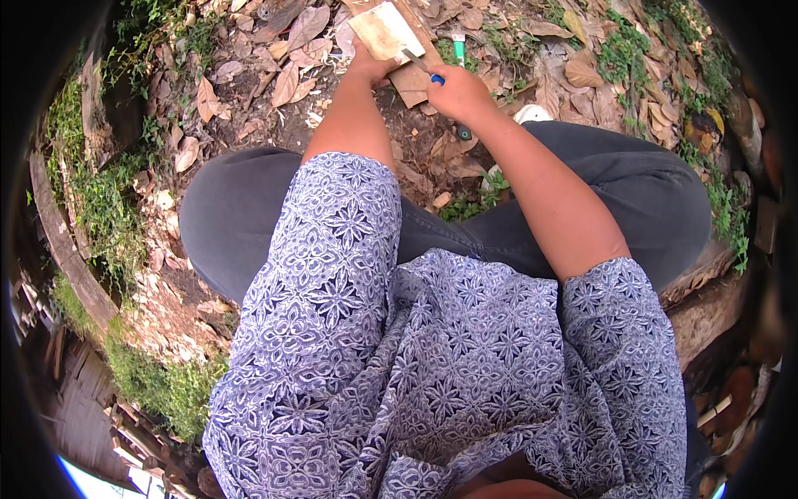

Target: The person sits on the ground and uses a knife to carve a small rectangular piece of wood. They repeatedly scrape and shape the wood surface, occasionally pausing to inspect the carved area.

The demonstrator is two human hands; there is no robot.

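My left hand (pixel 370 68) is closed on the near left edge of a pale, flat wooden block (pixel 386 32). The block rests on a brown board (pixel 411 85) on the ground. My right hand (pixel 463 96) is wrapped round the blue handle of a chisel (pixel 415 59). Its narrow metal blade points up and left, with the tip at the block's near right corner. Most of the handle is hidden in my fist. A green tool (pixel 459 50) lies just beyond my right hand, partly hidden. A dark piece with a green end (pixel 463 131) shows below that hand.
Dry brown leaves (pixel 307 29) and pale wood shavings (pixel 314 118) lie over the soil. My crossed legs in dark trousers (pixel 598 175) frame the work. Something white (pixel 532 113) shows by my right knee. Wooden beams (pixel 71 241) and green plants (pixel 108 200) stand to the left.
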